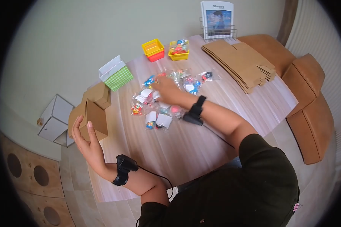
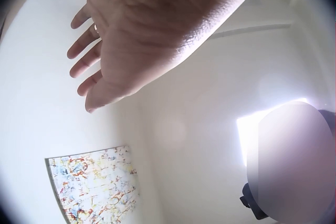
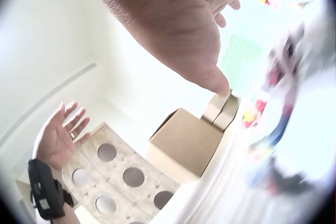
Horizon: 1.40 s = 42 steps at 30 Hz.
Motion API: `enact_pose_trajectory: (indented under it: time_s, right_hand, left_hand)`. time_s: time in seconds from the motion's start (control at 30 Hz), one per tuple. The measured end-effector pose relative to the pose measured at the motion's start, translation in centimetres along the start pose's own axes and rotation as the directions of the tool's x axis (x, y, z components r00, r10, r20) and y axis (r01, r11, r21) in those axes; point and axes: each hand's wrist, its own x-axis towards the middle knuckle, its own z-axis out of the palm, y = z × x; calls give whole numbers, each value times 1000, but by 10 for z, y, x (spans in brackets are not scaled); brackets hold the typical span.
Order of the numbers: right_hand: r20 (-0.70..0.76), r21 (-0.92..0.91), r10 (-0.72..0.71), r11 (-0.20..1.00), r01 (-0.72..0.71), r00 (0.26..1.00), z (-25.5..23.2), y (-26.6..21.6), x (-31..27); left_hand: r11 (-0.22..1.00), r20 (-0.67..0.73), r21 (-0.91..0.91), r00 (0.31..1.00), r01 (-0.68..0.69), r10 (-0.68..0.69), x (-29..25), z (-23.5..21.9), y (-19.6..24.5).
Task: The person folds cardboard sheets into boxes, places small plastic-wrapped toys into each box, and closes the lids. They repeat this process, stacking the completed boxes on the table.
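Small colourful toys in clear plastic bags (image 1: 164, 120) lie in a loose pile on the wooden table (image 1: 201, 147); several bags have white paper pieces. Above the pile's middle is my right hand (image 1: 169, 90), slightly blurred in the head view. The right wrist view shows its thumb (image 3: 218, 81) spread well away from the fingers, with no object visible between them. My left hand (image 1: 90, 149) is raised at the table's left side, fingers spread and palm bare, close to an open brown cardboard box (image 1: 97, 123) in the head view.
Behind the pile are an empty yellow-and-red basket (image 1: 154, 49) and a yellow basket (image 1: 179, 57) holding bagged toys. A green checked bag (image 1: 118, 78) stands back left. Flattened cardboard (image 1: 236, 62) is stacked at right, near a magazine rack (image 1: 218, 33) and brown chair (image 1: 308, 117).
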Motion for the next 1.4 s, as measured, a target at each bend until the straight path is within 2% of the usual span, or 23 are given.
enact_pose_trajectory:
  time_s: [0.07,0.13,0.17,0.23,0.27,0.33,0.43,0.47,0.57,0.6,0.7,0.8,0.9,0.97,1.03,1.1,1.2,1.3,1.33,1.4]
  right_hand:
    - [-52,-108,149,982,-154,987,-38,46,-35]
    - [-74,-178,373,908,-380,925,-82,82,-69]
    - [-93,-166,513,837,-522,853,-102,97,-86]
    - [-159,-217,678,685,-696,717,-136,128,-125]
    - [-151,-239,729,628,-740,668,-153,147,-143]
    - [-269,-183,787,524,-832,555,-180,173,-178]
    - [-399,-253,826,318,-914,398,-208,200,-211]
    - [-328,-216,883,274,-937,334,-218,204,-216]
    - [-112,-214,960,227,-950,255,-225,233,-224]
    - [25,-175,957,287,-942,287,-233,242,-226]
    - [-109,-298,944,268,-916,312,-228,238,-225]
    - [-207,-371,929,215,-903,306,-234,208,-210]
    - [-258,-411,925,156,-898,279,-231,208,-208]
    - [-132,-339,969,152,-928,207,-234,229,-212]
    - [-92,-284,981,137,-949,169,-232,236,-216]
    - [-151,-246,975,120,-962,160,-233,235,-215]
    - [-332,-306,904,167,-937,270,-225,226,-218]
    - [-186,-60,859,474,-878,477,-229,246,-226]
    - [-231,101,813,566,-818,534,-230,242,-222]
    - [-341,396,711,702,-592,615,-227,232,-213]
  left_hand:
    - [999,71,30,997,-30,28,-1,3,5]
    - [996,158,62,986,-58,47,-3,6,10]
    - [995,189,77,981,-69,53,-4,8,15]
    - [990,250,105,966,-93,65,-7,13,26]
    - [990,291,103,955,-92,59,-7,16,30]
    - [990,371,105,928,-90,45,-9,22,37]
    - [979,431,74,892,-189,140,-13,36,48]
    - [976,462,51,872,-209,163,-14,41,50]
    - [973,533,-22,820,-232,208,-20,60,64]
    - [974,552,-54,806,-218,211,-23,64,72]
    - [971,597,-129,766,-200,237,-31,75,87]
    - [976,633,-125,743,-177,216,-35,73,93]
    - [975,624,-77,753,-210,211,-34,68,86]
    - [972,607,-45,767,-231,210,-33,64,81]
    - [971,593,-37,776,-237,212,-32,60,76]
    - [971,581,-34,786,-236,211,-32,57,74]
    - [974,577,-49,789,-221,209,-33,53,75]
    - [975,579,-76,787,-211,215,-33,50,77]
    - [974,576,-73,788,-214,216,-34,49,79]
    - [974,573,-75,790,-213,217,-34,47,81]
